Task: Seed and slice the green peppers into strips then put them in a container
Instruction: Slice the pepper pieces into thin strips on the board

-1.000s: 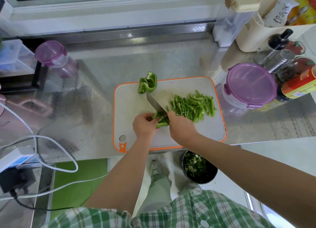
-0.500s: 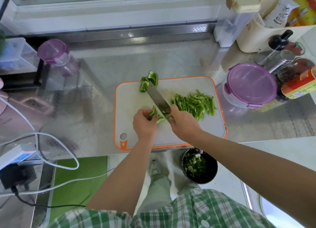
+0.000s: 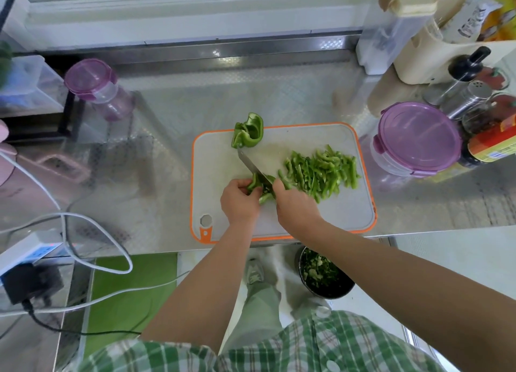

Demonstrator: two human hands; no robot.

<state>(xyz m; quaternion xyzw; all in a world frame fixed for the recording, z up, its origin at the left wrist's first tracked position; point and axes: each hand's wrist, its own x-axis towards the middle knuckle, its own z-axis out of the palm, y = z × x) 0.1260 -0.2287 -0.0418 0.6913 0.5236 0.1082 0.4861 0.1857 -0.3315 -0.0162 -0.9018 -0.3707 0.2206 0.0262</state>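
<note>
Steel counter, cutting board point(image 3: 346, 215) centred. Left hand point(image 3: 240, 202) curls over pepper piece point(image 3: 258, 186), pinning it for the cut. Right hand point(image 3: 294, 205) grips knife point(image 3: 252, 163). Strips point(image 3: 321, 175) piled right, clear of blade.

White plastic cutting board with orange rim point(image 3: 321, 218): one.
Steel-bladed knife point(image 3: 251, 165): one.
Hands: two, left hand point(image 3: 240, 201) and right hand point(image 3: 296, 207).
Uncut green pepper pieces: two, far piece point(image 3: 248, 134) and held piece point(image 3: 258, 186).
Pile of green pepper strips point(image 3: 321, 173): one; strip count not determinable.
Purple-lidded clear plastic containers: two, left container point(image 3: 92, 78) and right container point(image 3: 418, 137).
Black round bowl point(image 3: 326, 295): one.
</note>
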